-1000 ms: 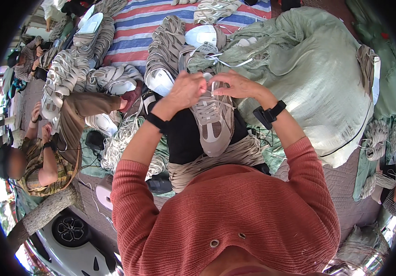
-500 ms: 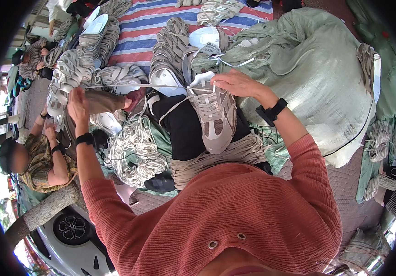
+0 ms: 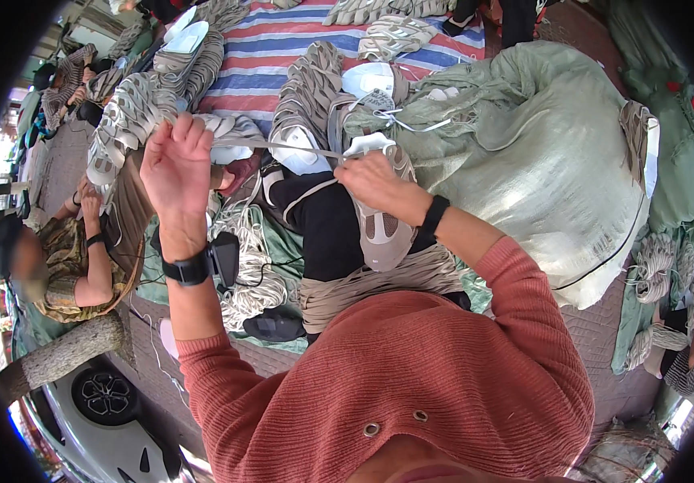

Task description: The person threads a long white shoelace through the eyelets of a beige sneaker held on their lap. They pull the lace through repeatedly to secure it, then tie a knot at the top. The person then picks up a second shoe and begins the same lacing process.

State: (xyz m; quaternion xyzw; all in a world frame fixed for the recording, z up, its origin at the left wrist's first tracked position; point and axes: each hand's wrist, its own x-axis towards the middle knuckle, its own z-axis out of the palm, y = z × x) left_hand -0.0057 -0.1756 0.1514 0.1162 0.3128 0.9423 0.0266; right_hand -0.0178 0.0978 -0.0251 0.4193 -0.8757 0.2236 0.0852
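Note:
A beige and brown sneaker (image 3: 389, 246) lies on my lap, toe toward me, partly covered by my right hand. A flat pale shoelace (image 3: 278, 147) stretches level between my two hands. My left hand (image 3: 178, 165) is raised on the left, palm showing and fingers curled around the lace's far stretch. Over the shoe's upper part, my right hand (image 3: 375, 181) pinches the lace close to the eyelets. Another length of pale lace loops down beside the shoe across my black-clad leg.
Nested sneakers (image 3: 310, 92) stand in rows on a striped sheet (image 3: 254, 56). A large pale green sack (image 3: 556, 169) bulges at right. Bundled white laces (image 3: 254, 249) lie left of my legs. Another person (image 3: 65, 266) sits at left near a log (image 3: 77, 354).
My left hand has moved right and upward, turning its palm into view. The right hand has shifted left and down over the shoe, and the lace between the hands is shorter.

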